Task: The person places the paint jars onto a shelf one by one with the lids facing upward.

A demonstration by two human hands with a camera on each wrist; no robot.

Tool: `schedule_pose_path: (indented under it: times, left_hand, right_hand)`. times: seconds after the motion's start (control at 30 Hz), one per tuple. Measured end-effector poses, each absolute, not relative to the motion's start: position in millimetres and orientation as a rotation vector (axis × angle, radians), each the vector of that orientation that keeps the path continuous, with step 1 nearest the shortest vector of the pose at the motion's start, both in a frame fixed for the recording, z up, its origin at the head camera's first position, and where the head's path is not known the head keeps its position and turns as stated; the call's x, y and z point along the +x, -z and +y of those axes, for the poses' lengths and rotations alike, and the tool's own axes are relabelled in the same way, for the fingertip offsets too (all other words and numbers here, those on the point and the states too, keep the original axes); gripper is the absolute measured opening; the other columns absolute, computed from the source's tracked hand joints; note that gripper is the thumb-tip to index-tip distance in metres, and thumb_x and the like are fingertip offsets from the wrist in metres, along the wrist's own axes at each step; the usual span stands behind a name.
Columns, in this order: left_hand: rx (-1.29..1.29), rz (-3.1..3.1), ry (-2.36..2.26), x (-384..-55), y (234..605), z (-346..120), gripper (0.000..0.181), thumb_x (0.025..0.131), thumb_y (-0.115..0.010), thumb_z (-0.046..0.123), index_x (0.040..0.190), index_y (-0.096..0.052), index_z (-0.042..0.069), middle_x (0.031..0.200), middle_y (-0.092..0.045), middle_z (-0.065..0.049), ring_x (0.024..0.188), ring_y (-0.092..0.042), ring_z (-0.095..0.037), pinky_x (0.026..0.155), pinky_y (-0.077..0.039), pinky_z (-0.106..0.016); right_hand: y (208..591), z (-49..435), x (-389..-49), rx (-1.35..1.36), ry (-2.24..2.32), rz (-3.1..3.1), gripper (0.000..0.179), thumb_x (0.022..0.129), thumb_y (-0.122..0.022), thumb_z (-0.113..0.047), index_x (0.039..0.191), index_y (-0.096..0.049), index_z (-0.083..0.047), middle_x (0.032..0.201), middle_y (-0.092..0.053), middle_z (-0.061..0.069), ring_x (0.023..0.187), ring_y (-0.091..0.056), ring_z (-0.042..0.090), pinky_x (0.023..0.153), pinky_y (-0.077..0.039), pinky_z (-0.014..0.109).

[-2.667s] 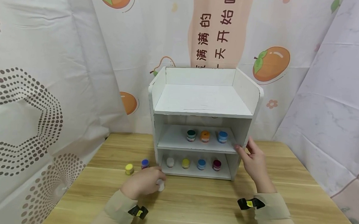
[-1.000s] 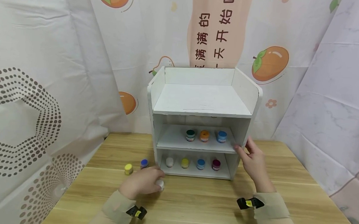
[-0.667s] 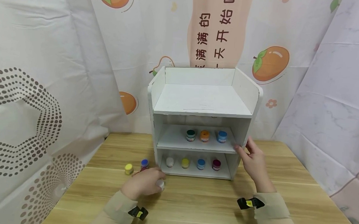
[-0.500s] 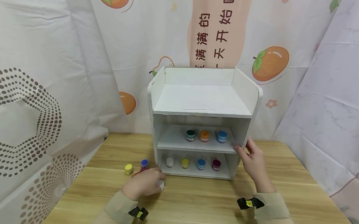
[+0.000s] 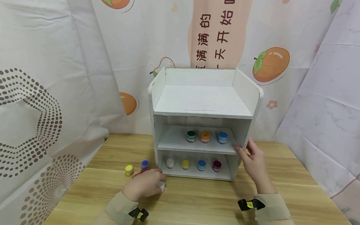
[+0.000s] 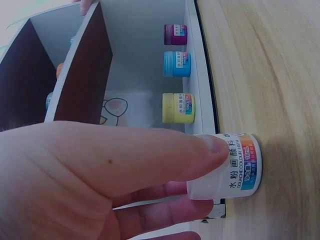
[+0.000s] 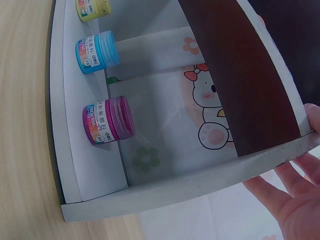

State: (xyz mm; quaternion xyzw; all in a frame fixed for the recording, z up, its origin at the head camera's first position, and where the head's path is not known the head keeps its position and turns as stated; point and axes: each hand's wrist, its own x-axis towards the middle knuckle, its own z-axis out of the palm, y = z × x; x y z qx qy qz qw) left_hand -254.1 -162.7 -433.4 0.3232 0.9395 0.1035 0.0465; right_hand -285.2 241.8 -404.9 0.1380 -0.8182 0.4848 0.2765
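Observation:
My left hand (image 5: 144,183) pinches a small white gouache paint jar (image 6: 239,167) between thumb and fingers, just in front of the shelf unit's lower left corner. In the left wrist view the jar lies sideways in the picture, its printed label showing past the thumb. With thumb and fingers, my right hand (image 5: 254,163) grips the right side panel of the white shelf unit (image 5: 204,100) at the height of the middle board. Along the lower shelf stand a white jar (image 5: 170,163), a yellow jar (image 5: 185,164), a blue jar (image 5: 201,165) and a magenta jar (image 7: 107,120).
The middle shelf carries a dark green jar (image 5: 191,136), an orange jar (image 5: 205,137) and a light blue jar (image 5: 222,138). Left of the unit, a yellow jar (image 5: 129,170) and a blue-lidded jar (image 5: 145,164) sit on the wooden table (image 5: 200,206). A printed curtain (image 5: 135,34) hangs behind.
The left hand has shifted very slightly with the white jar, and a bit of red now shows behind its knuckles. My right hand and the shelf unit stay put.

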Motion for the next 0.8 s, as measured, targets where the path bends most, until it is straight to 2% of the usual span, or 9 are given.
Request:
schedule_pose_path:
  times: [0.23, 0.5, 0.8]
  left_hand:
    - [0.970, 2.873, -0.387, -248, 424, -166, 0.024, 0.084, -0.083, 0.017, 0.107, -0.077, 0.012, 0.107, -0.065, 0.002, 0.100, -0.063, -0.016, 0.086, -0.055, -0.035]
    - [0.946, 2.858, -0.560, -243, 409, -176, 0.029, 0.086, -0.081, 0.015, 0.113, -0.075, 0.009, 0.113, -0.064, 0.001, 0.100, -0.063, -0.015, 0.083, -0.056, -0.031]
    - [0.988, 2.938, -0.544, -237, 398, -184, 0.031, 0.087, -0.080, 0.012, 0.116, -0.074, 0.006, 0.116, -0.064, -0.002, 0.101, -0.064, -0.018, 0.084, -0.057, -0.034]
  right_hand:
    - [406, 243, -285, 0.371, -1.304, -2.194, 0.064, 0.100, -0.068, -0.016, 0.156, -0.042, -0.029, 0.153, -0.049, 0.009, 0.135, -0.049, 0.037, 0.088, -0.050, 0.022]
    - [408, 243, -287, 0.372, -1.307, -2.192, 0.063, 0.100, -0.067, -0.015, 0.156, -0.043, -0.027, 0.152, -0.049, 0.010, 0.135, -0.048, 0.038, 0.088, -0.050, 0.021]
    - [408, 243, -287, 0.385, -1.333, -2.184, 0.063, 0.101, -0.067, -0.015, 0.157, -0.042, -0.028, 0.153, -0.048, 0.010, 0.136, -0.046, 0.038, 0.087, -0.049, 0.017]
